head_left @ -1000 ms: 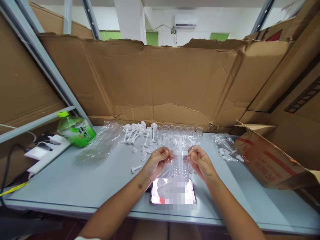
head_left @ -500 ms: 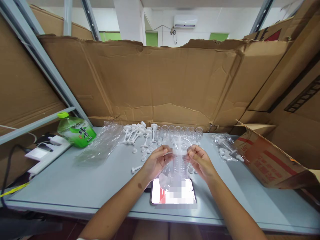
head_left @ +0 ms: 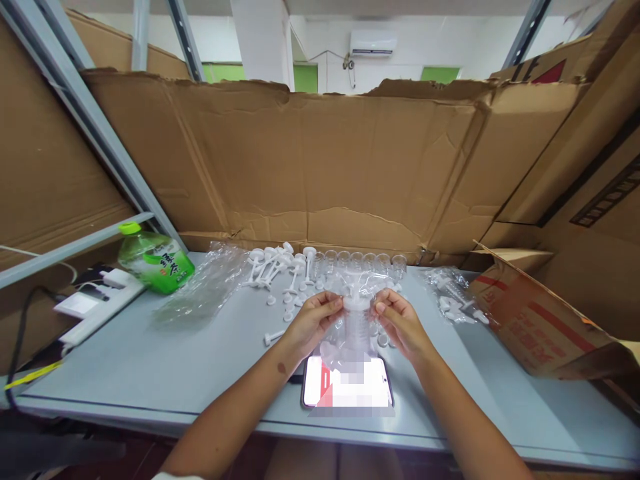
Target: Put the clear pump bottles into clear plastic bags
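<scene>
A clear plastic bag [head_left: 334,340] hangs upright between my hands, above a lit phone [head_left: 350,390]. Inside the bag is a clear ribbed cylinder [head_left: 358,327] with a white top and a white rod rising from it. My left hand [head_left: 320,319] pinches the bag's left side near the white top. On the other side, my right hand [head_left: 399,320] pinches the bag's film between thumb and fingers. White plunger-like rods [head_left: 273,265] and small white caps [head_left: 289,313] lie behind my left hand. Several clear ribbed cylinders [head_left: 369,261] stand in a row at the back.
An empty-looking clear bag [head_left: 205,283] and a green drink bottle [head_left: 156,260] lie at left, beside a power strip [head_left: 103,310]. At right are a filled bag of white parts [head_left: 455,297] and an open cardboard box [head_left: 540,320]. A tall cardboard wall [head_left: 320,160] closes the back.
Both hands stay nearly in place on the bag. The bag's lower part has drawn up slightly, and my left fingers have closed in nearer the white top.
</scene>
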Tool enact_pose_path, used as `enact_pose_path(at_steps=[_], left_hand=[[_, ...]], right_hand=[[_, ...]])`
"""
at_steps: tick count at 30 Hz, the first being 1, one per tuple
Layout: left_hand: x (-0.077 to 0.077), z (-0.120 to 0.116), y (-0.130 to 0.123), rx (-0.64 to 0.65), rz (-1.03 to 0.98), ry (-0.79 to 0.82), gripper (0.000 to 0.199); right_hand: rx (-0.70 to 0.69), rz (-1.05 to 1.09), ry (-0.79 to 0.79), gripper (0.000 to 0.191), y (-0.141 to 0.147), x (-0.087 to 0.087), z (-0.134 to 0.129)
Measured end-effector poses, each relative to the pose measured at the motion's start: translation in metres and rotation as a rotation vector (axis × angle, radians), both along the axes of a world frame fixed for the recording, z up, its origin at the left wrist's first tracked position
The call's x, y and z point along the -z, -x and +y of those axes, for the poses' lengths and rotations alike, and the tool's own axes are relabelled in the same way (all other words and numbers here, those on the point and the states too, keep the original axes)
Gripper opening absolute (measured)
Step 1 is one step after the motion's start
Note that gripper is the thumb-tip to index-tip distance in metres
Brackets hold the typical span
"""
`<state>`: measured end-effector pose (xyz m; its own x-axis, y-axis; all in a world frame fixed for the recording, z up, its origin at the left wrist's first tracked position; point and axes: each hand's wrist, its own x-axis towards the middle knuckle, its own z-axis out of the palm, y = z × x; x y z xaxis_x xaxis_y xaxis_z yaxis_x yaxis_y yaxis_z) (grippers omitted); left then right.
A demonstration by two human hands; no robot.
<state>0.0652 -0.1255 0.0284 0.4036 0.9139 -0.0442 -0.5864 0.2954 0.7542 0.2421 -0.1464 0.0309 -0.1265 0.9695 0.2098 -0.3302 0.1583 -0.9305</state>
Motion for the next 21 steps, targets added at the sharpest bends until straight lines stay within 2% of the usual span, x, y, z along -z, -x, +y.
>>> enact_pose_path(at_steps=[9, 15, 21], left_hand=[[0.007, 0.008, 0.001, -0.083, -0.015, 0.025, 0.016], [0.004, 0.004, 0.001, -0.063, 0.015, -0.01, 0.013], [0.002, 0.002, 0.0, -0.108, 0.102, -0.12, 0.015]], right_hand=[[-0.06, -0.051, -0.041, 0.028, 0.0, -0.008, -0.004], [0.013, -0.142, -0.034, 0.017, 0.0, -0.001, 0.0], [0.096, -0.16, -0.004, 0.019, -0.002, 0.004, 0.006]])
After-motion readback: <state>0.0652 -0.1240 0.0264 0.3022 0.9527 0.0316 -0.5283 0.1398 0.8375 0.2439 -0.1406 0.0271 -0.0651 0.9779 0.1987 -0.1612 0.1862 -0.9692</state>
